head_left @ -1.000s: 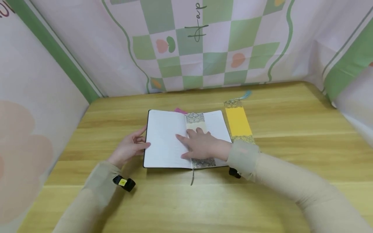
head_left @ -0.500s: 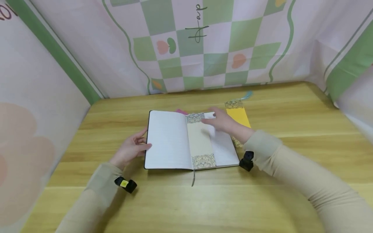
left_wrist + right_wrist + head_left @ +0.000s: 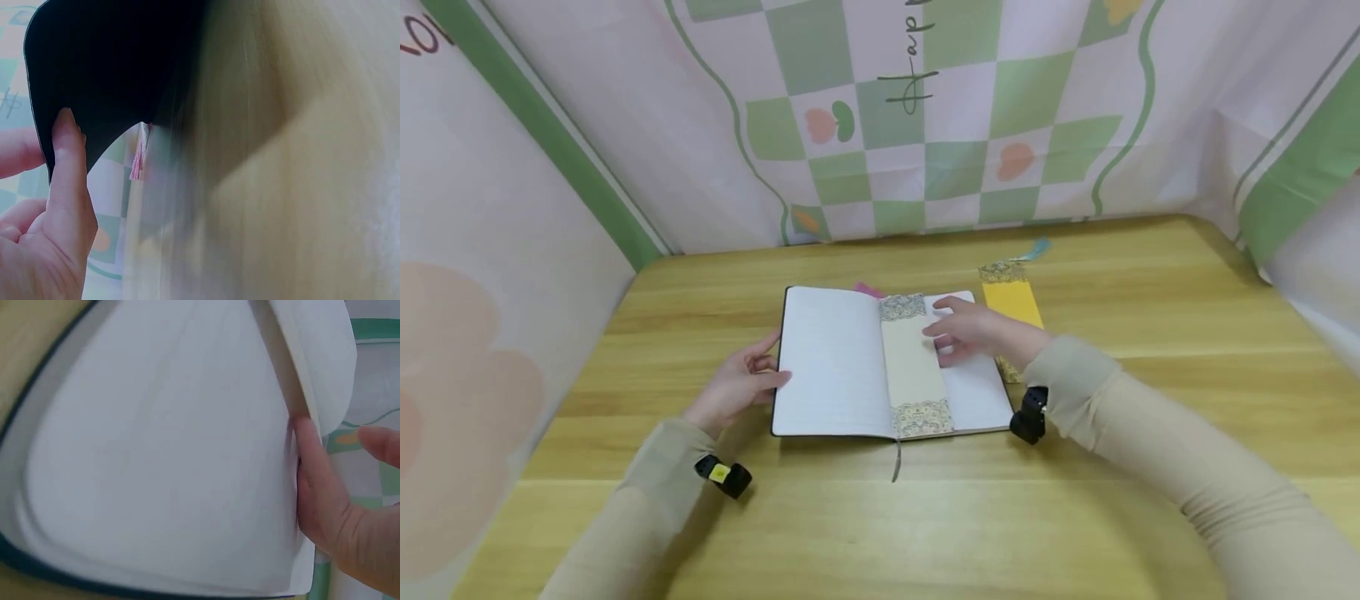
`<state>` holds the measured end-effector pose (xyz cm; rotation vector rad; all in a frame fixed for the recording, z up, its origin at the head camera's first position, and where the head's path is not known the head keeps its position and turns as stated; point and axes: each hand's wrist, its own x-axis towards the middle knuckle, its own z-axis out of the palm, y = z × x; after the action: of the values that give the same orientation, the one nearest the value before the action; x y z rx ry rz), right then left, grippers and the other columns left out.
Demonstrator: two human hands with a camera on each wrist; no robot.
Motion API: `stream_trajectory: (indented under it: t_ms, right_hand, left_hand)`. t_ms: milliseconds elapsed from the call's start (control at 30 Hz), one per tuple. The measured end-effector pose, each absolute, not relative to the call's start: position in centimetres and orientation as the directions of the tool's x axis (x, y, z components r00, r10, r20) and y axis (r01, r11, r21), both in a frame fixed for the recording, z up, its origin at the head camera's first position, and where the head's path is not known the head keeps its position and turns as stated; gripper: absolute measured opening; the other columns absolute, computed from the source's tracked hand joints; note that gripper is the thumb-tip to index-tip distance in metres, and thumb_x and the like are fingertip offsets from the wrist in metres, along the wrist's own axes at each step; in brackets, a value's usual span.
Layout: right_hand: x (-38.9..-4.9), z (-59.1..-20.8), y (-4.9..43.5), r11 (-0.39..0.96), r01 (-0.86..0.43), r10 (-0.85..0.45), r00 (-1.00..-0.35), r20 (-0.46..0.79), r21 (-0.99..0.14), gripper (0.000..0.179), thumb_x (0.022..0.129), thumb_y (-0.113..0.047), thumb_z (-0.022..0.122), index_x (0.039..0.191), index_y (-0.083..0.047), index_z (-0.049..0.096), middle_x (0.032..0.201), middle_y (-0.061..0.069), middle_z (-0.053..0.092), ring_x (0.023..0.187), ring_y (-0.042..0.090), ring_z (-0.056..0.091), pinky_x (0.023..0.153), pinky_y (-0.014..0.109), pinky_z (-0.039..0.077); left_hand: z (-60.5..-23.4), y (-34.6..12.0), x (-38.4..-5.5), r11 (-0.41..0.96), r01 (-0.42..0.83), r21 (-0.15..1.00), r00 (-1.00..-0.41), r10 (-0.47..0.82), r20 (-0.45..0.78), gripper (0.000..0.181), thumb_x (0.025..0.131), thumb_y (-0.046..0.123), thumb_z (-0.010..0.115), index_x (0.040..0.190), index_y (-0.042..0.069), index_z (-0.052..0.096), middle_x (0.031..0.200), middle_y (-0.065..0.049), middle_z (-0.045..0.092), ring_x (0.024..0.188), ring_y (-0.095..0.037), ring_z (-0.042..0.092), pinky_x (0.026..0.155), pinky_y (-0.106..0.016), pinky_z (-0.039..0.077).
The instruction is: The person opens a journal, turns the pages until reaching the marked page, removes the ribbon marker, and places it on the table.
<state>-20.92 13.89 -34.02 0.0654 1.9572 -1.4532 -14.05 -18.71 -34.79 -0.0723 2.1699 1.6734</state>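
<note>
Right of the open notebook [image 3: 831,367] lies a yellow bookmark [image 3: 1010,300] with a blue tassel [image 3: 1036,250], partly hidden by the right hand [image 3: 973,328], whose loosely extended fingers touch the edge of a cream bookmark [image 3: 916,362] lying along the notebook's gutter. At the notebook's left edge, the left hand [image 3: 732,387] pinches its cover. Behind it, a pink tassel [image 3: 868,290] pokes out on the wood-grained table [image 3: 850,533]; farther behind hangs a checked curtain [image 3: 891,171].
</note>
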Motion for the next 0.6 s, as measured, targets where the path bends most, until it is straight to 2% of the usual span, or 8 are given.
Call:
stream_trajectory:
  t_ms: [133, 233, 333, 600]
  right_hand:
    - [-20.61, -34.25, 13.32, 0.441, 0.372, -0.349, -0.767, -0.538, -0.816, 0.076, 0.092, -0.003, 0.053, 0.151, -0.004, 0.005, 0.140, 0.028, 0.035, 0.111, 0.030, 0.054, 0.074, 0.029, 0.056]
    - [-20.41, -34.33, 13.10, 0.459, 0.352, -0.349, -0.773, -0.530, -0.816, 0.080, 0.087, 0.002, 0.056, 0.150, -0.005, 0.007, 0.137, 0.026, 0.034, 0.093, 0.022, 0.056, 0.069, 0.026, 0.055]
    - [-20.24, -34.44, 12.97, 0.469, 0.329, -0.345, -0.786, -0.513, -0.819, 0.081, 0.085, 0.006, 0.056, 0.150, -0.006, 0.008, 0.131, 0.024, 0.037, 0.083, 0.017, 0.055, 0.065, 0.025, 0.054]
    - [-20.02, -34.90, 13.12, 0.452, 0.301, -0.311, -0.829, -0.465, -0.840, 0.077, 0.089, 0.004, 0.056, 0.151, -0.008, 0.012, 0.119, 0.020, 0.044, 0.084, 0.018, 0.055, 0.069, 0.028, 0.054]
  left_hand:
    - [-34.69, -18.75, -14.04, 0.278, -0.282, 0.918, -0.919, 0.197, -0.342, 0.074, 0.091, 0.003, 0.059, 0.152, 0.021, 0.019, 0.099, -0.004, 0.053, 0.079, -0.010, 0.055, 0.070, -0.025, 0.052]
    - [-34.66, -18.76, -14.02, 0.281, -0.289, 0.915, -0.919, 0.186, -0.347, 0.074, 0.091, 0.003, 0.060, 0.151, 0.022, 0.020, 0.099, -0.004, 0.053, 0.079, -0.010, 0.055, 0.070, -0.025, 0.052]
    - [-34.59, -18.78, -13.95, 0.288, -0.290, 0.913, -0.920, 0.179, -0.349, 0.074, 0.091, 0.003, 0.060, 0.151, 0.022, 0.020, 0.100, -0.005, 0.053, 0.079, -0.011, 0.055, 0.071, -0.025, 0.052]
    - [-34.48, -18.69, -13.92, 0.293, -0.286, 0.912, -0.920, 0.184, -0.347, 0.074, 0.091, 0.003, 0.059, 0.151, 0.023, 0.020, 0.100, -0.005, 0.053, 0.081, -0.012, 0.055, 0.073, -0.027, 0.052]
